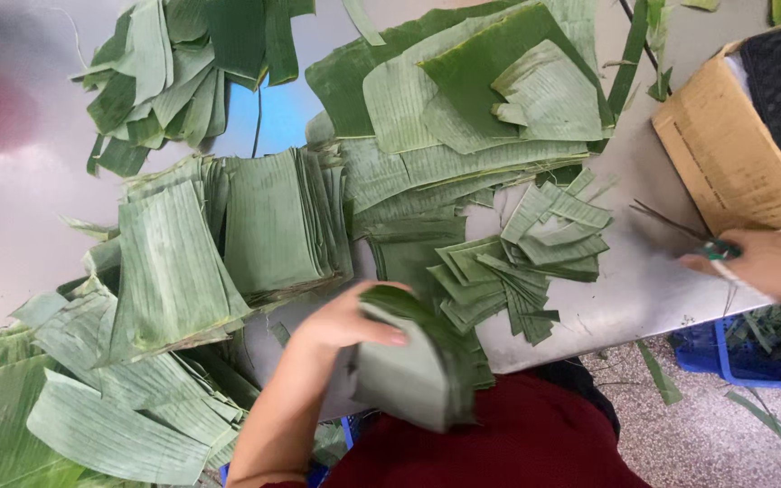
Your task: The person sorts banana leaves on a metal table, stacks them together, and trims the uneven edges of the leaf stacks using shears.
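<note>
At the near edge of a grey metal table point(616, 298), the left hand point(347, 318) is curled over a thick folded wad of green banana leaf point(413, 370), thumb and fingers closed on its upper end. The wad hangs just off the table's edge, above a dark red garment point(517, 443); its outer face is smooth and pale, ribbed with fine parallel veins. The right hand point(764, 262) is clenched around the green handles of a pair of scissors point(693, 237), whose thin dark blades point toward the far left, near the table's right edge. Between the hands lies a loose scatter of narrow leaf trimmings point(522, 262), cut straight and overlapping. Left of the wad stands a neat stack of squared leaf pieces point(273, 221), with broader uncut sheets point(110, 416) spread at the near left corner. A brown cardboard box point(725, 154) sits at the right edge, beyond the right hand.
</note>
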